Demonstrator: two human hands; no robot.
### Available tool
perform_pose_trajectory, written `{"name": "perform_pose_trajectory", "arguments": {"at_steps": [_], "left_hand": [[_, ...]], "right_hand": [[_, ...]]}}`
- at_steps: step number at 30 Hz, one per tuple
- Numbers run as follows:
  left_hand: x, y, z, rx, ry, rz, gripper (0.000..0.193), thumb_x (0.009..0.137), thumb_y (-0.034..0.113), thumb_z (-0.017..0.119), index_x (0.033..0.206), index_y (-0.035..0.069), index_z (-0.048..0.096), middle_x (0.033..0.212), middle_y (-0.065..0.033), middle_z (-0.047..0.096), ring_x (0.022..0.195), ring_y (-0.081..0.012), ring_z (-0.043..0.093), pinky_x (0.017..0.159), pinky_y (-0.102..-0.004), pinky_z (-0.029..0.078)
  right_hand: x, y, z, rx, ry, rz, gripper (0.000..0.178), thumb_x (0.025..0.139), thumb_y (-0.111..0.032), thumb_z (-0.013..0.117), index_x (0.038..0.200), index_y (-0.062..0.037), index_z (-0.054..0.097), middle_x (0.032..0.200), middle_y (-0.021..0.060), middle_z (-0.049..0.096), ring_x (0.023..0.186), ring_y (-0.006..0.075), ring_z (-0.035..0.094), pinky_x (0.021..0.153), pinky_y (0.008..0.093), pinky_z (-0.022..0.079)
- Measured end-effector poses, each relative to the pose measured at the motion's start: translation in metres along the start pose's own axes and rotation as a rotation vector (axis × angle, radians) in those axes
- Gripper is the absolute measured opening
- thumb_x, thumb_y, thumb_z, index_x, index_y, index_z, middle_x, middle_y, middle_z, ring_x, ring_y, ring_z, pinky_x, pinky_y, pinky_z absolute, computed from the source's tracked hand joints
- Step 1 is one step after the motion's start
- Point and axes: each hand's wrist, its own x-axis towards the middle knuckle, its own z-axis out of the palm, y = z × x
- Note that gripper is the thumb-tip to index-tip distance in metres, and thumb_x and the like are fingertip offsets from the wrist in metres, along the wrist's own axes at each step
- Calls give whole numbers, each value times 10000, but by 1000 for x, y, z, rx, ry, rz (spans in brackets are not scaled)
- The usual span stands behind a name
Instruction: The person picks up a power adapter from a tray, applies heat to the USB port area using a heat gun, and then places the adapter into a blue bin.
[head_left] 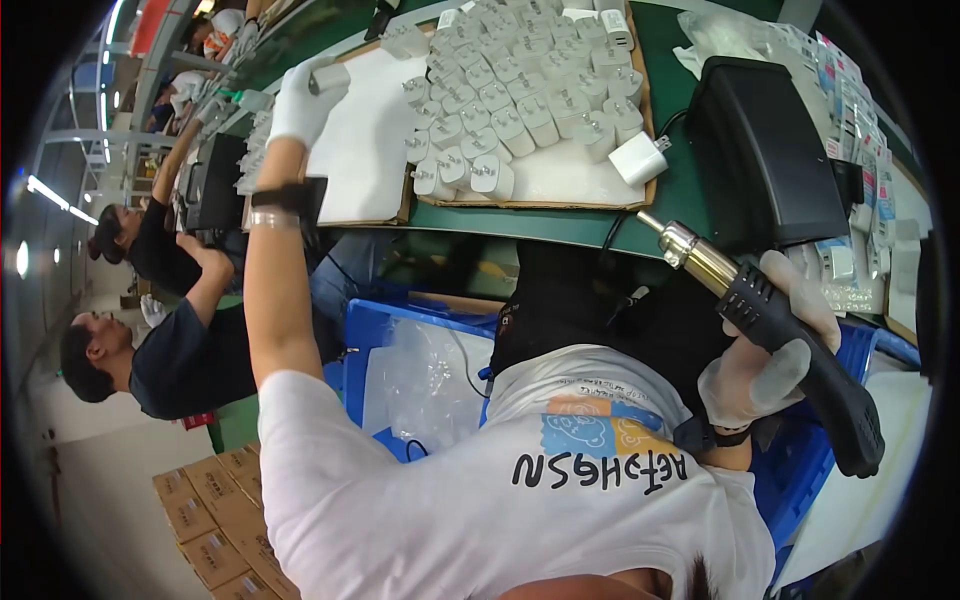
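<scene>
My left hand [298, 108], in a white glove, is raised at the far left of the bench with its fingers closed around a white charger plug [329, 79]. Below it lies a bare white sheet in a cardboard tray [360, 150]. My right hand [765, 365], in a pale glove, grips the black handle of a hot-air gun [752, 298]. The gun's metal nozzle points up and left, toward the near right corner of a second tray [545, 190]. Several white chargers [520, 95] stand there with prongs up; one charger [640, 158] lies tipped at that corner.
A black boxy device [770, 150] stands on the green bench [440, 215] at right, beside clear packaged items [860, 140]. Blue bins [360, 350] sit below the bench edge. Co-workers [150, 350] are at the left, with stacked cartons [215, 520] behind.
</scene>
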Motion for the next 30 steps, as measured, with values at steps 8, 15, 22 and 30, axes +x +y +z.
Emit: {"name": "perform_pose_trajectory", "arguments": {"at_steps": [8,15,22,30], "left_hand": [[89,-61,96,-4,-256,-132,430,695,175,737,1098,81,620,916,-126,654,829,-240,611,766,-316,489],[105,-94,112,-49,-247,85,524,708,218,728,1191,90,571,1032,-166,637,867,-266,616,790,-321,486],[79,92,26,-161,-61,347,469,783,195,687,1223,103,551,1019,-124,626,833,-233,633,741,-333,498],[-25,321,32,-93,-391,575,299,821,211,648,1071,56,596,933,-100,615,764,-232,622,643,-324,499]], "right_hand": [[-5,-10,1,-281,146,-128,497,835,-473,589,1032,-17,561,898,229,627,517,141,514,477,235,418],[-5,-11,-9,-135,54,-123,441,829,-342,654,1066,7,522,967,269,630,902,305,640,782,368,524],[4,-4,-16,-203,211,-197,534,835,-515,582,1043,-26,527,930,227,637,697,229,628,605,302,525],[10,-12,-18,-262,210,-231,588,827,-620,520,1026,-67,537,920,218,631,570,185,579,439,242,462]]}}
